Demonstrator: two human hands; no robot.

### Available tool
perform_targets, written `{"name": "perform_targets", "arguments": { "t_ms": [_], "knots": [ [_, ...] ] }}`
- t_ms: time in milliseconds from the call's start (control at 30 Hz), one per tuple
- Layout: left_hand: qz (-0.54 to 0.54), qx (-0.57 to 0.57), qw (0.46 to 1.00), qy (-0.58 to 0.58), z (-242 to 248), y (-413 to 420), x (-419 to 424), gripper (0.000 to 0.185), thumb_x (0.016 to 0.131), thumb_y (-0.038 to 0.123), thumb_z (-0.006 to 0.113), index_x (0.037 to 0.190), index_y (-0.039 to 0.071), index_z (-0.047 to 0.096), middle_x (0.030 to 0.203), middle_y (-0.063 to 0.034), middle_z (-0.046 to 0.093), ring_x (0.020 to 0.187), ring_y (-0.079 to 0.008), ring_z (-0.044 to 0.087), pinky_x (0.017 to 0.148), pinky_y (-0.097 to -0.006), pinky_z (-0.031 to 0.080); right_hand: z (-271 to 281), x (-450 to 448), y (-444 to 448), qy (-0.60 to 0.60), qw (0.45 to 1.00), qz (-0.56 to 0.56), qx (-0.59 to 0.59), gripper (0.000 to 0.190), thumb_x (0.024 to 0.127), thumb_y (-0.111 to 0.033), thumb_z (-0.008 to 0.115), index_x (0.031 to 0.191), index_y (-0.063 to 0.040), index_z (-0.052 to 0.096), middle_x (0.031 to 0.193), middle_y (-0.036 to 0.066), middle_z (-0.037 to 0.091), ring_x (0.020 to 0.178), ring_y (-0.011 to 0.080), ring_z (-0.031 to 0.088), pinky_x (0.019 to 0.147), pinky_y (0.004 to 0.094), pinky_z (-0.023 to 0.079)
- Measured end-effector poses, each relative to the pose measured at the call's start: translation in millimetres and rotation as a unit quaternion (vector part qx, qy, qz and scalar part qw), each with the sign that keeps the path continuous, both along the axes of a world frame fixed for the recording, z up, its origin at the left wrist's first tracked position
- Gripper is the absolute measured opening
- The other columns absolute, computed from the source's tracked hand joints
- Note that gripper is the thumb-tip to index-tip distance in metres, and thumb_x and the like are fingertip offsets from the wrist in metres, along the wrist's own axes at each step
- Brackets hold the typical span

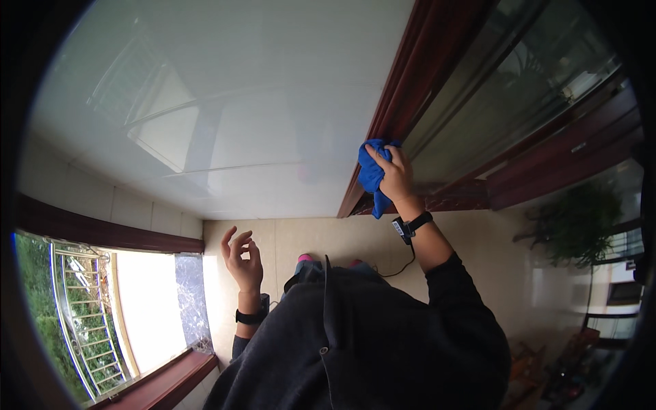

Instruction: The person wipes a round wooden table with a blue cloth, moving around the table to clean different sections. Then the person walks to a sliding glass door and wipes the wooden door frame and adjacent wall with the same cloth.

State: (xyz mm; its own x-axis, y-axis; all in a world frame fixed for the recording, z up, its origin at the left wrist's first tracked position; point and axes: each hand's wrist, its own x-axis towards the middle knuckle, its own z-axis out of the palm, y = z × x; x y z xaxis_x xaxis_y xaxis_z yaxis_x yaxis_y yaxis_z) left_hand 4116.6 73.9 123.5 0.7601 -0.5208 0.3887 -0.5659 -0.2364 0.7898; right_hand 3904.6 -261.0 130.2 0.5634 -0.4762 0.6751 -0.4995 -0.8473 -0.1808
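My right hand [396, 174] grips a blue cloth [371, 169] and presses it against the dark red wooden frame [392, 110] beside the white tiled wall [277, 113]. Part of the cloth hangs below the fingers. On the other side of that frame is a glass panel [461, 118]. My left hand [243, 259] is raised in front of the lower wall with nothing in it, its fingers apart and slightly curled. Each wrist wears a black strap with a small device, and a cable runs from the right one.
At the left, a dark red framed opening [110, 225] shows a metal railing [92, 318] and greenery outside. Beige floor tiles [318, 236] lie around my feet. A leafy plant [579, 225] stands at the right, with wooden furniture [528, 364] at the lower right.
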Motion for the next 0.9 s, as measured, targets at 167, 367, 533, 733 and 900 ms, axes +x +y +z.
{"name": "perform_targets", "arguments": {
  "t_ms": [167, 367, 533, 733, 900],
  "knots": [
    [-0.016, -0.008, 1.000, 0.014, -2, 0, -1, 0.024, 0.082, -0.008, 0.061, 0.102, 0.004, 0.069, 0.129, -0.0127, 0.055, 0.086, -0.0165, 0.065, 0.066, -0.0250, 0.056, 22, -4, -24, -0.058, 0.995, -0.046, -0.065, 0.056, 0.081, -0.016, 0.068, 0.134, -0.032, 0.062, 0.108, 0.006, 0.058, 0.098, 0.0290, 0.054, 0.084, 0.0418, 0.049],
    [-0.026, -0.006, 1.000, 0.000, 3, -4, -4, 0.025, 0.081, -0.009, 0.061, 0.102, 0.003, 0.069, 0.129, -0.0132, 0.055, 0.087, -0.0163, 0.065, 0.066, -0.0247, 0.055, -73, -24, -19, 0.178, 0.977, -0.028, -0.118, 0.050, 0.085, -0.017, 0.059, 0.131, -0.036, 0.061, 0.112, 0.000, 0.059, 0.105, 0.0227, 0.053, 0.085, 0.0413, 0.048],
    [-0.013, 0.006, 1.000, 0.001, 3, -7, -6, 0.025, 0.082, -0.009, 0.061, 0.101, 0.004, 0.070, 0.129, -0.0130, 0.055, 0.086, -0.0163, 0.065, 0.066, -0.0244, 0.055, -89, -33, -8, 0.153, 0.985, 0.009, 0.084, 0.047, 0.081, -0.002, 0.059, 0.116, -0.030, 0.072, 0.113, 0.004, 0.063, 0.105, 0.0284, 0.055, 0.087, 0.0438, 0.049],
    [-0.009, 0.008, 1.000, 0.008, -3, -10, -7, 0.025, 0.081, -0.008, 0.061, 0.101, 0.004, 0.070, 0.129, -0.0126, 0.054, 0.085, -0.0160, 0.065, 0.066, -0.0247, 0.056, -23, -29, -35, -0.098, 0.992, -0.050, -0.056, 0.056, 0.082, -0.008, 0.064, 0.133, -0.030, 0.062, 0.111, 0.009, 0.058, 0.096, 0.0342, 0.055, 0.088, 0.0455, 0.049],
    [-0.012, 0.000, 1.000, 0.003, -3, -11, -7, 0.025, 0.082, -0.008, 0.060, 0.102, 0.003, 0.070, 0.129, -0.0128, 0.054, 0.084, -0.0165, 0.066, 0.066, -0.0249, 0.056, -66, -38, -41, 0.022, 0.996, -0.027, -0.078, 0.061, 0.082, -0.009, 0.064, 0.132, -0.043, 0.060, 0.112, 0.008, 0.055, 0.098, 0.0326, 0.054, 0.089, 0.0447, 0.049]
  ]
}}
